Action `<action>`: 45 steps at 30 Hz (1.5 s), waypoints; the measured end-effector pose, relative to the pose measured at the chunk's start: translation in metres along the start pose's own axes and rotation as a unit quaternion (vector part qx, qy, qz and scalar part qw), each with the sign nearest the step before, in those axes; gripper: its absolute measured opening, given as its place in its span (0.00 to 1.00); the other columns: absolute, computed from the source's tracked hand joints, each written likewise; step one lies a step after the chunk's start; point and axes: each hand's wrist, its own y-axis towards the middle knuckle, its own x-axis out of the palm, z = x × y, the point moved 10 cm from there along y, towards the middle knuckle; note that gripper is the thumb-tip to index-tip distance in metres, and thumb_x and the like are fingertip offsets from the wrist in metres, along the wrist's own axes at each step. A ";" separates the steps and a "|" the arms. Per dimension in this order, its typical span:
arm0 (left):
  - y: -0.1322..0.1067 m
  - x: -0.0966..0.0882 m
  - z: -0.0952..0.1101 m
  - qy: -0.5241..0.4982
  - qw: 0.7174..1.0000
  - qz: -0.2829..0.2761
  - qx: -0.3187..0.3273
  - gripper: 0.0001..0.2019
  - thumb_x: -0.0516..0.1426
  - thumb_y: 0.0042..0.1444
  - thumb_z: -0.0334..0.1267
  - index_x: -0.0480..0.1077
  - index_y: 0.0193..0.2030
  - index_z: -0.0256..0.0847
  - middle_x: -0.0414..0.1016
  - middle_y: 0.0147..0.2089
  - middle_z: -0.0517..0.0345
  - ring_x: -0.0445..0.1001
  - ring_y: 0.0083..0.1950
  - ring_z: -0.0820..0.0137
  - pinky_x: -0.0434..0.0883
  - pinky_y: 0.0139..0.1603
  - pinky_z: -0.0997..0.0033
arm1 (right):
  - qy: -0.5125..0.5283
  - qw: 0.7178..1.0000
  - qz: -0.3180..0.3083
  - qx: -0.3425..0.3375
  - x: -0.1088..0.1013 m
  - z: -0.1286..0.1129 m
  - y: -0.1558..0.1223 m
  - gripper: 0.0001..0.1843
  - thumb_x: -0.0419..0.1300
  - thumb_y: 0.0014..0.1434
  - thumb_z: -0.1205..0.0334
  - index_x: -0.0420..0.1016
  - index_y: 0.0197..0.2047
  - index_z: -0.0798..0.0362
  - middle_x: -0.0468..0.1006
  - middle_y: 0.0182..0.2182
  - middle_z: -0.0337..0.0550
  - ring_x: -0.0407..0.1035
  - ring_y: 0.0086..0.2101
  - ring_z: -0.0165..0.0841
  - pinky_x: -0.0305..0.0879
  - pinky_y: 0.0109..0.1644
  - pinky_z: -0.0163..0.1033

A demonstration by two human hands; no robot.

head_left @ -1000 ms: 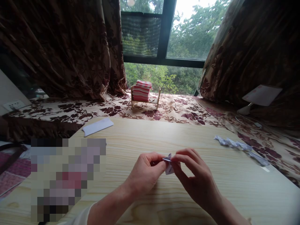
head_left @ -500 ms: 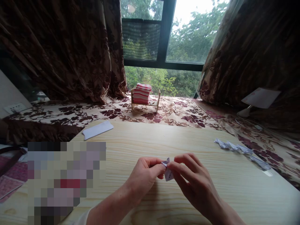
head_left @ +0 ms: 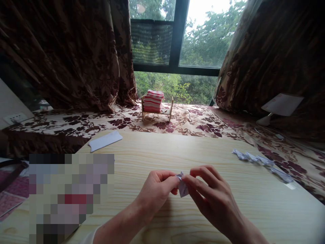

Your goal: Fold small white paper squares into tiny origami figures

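Observation:
A small folded piece of white paper point(head_left: 183, 190) with faint print is held over the middle of the table. My left hand point(head_left: 158, 186) pinches its left edge between thumb and fingers. From the other side my right hand point(head_left: 212, 189) grips its upper right part with thumb and index finger, the other fingers curled above. Part of the paper is hidden by my fingertips. Several folded paper pieces point(head_left: 252, 158) lie in a row toward the table's right edge. At the far left corner rests a flat white strip of paper point(head_left: 105, 141).
The pale wooden table point(head_left: 152, 149) meets a ledge with flowered cloth point(head_left: 122, 123). On that ledge stand a small rack point(head_left: 171, 108) with folded pink-striped cloths point(head_left: 153, 100) and a white lamp point(head_left: 283, 104). A pixelated patch covers the table's left side.
Both hands stay almost in place around the paper. The paper's upper fold has shifted slightly between my fingertips, and its lower part faces me a little more.

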 end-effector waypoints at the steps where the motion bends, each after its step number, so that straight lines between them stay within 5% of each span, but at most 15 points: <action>1: 0.000 0.000 0.001 0.003 1.000 0.001 0.004 0.13 0.55 0.50 0.39 0.66 0.19 0.36 0.63 0.21 0.61 0.59 0.27 0.73 0.57 0.32 0.71 | 0.002 1.000 0.000 0.001 0.000 0.001 0.000 0.17 0.55 0.58 0.74 0.71 0.47 0.48 0.71 0.34 0.46 0.64 0.34 0.35 0.64 0.33 0.40; 11: 0.001 -0.002 0.001 0.034 0.999 0.006 0.018 0.15 0.54 0.51 0.42 0.65 0.18 0.36 0.62 0.20 0.60 0.60 0.27 0.73 0.58 0.30 0.71 | 0.070 0.995 0.054 0.047 -0.002 0.007 0.000 0.09 0.56 0.56 0.76 0.69 0.39 0.54 0.70 0.32 0.44 0.64 0.34 0.34 0.64 0.34 0.39; 20: -0.001 -0.006 0.000 0.061 0.997 0.034 0.031 0.15 0.53 0.52 0.38 0.62 0.17 0.37 0.58 0.19 0.62 0.58 0.26 0.73 0.57 0.30 0.73 | 0.118 0.987 0.030 0.101 0.006 0.017 0.000 0.07 0.52 0.59 0.73 0.67 0.37 0.53 0.70 0.34 0.44 0.63 0.37 0.35 0.63 0.38 0.40; 26: -0.004 -0.006 0.017 0.130 0.984 0.061 0.103 0.14 0.53 0.55 0.38 0.71 0.22 0.36 0.68 0.27 0.58 0.65 0.32 0.70 0.61 0.33 0.73 | 0.132 0.973 0.033 0.184 0.004 0.035 -0.006 0.07 0.51 0.63 0.62 0.70 0.36 0.51 0.69 0.38 0.45 0.65 0.41 0.36 0.63 0.42 0.41; 45: 0.000 -0.002 0.005 0.041 0.998 0.018 0.048 0.15 0.56 0.53 0.42 0.70 0.21 0.35 0.69 0.24 0.58 0.64 0.30 0.71 0.61 0.33 0.73 | 0.158 0.976 0.011 0.149 0.011 0.028 -0.005 0.03 0.55 0.61 0.66 0.68 0.34 0.52 0.68 0.37 0.44 0.64 0.40 0.34 0.62 0.43 0.39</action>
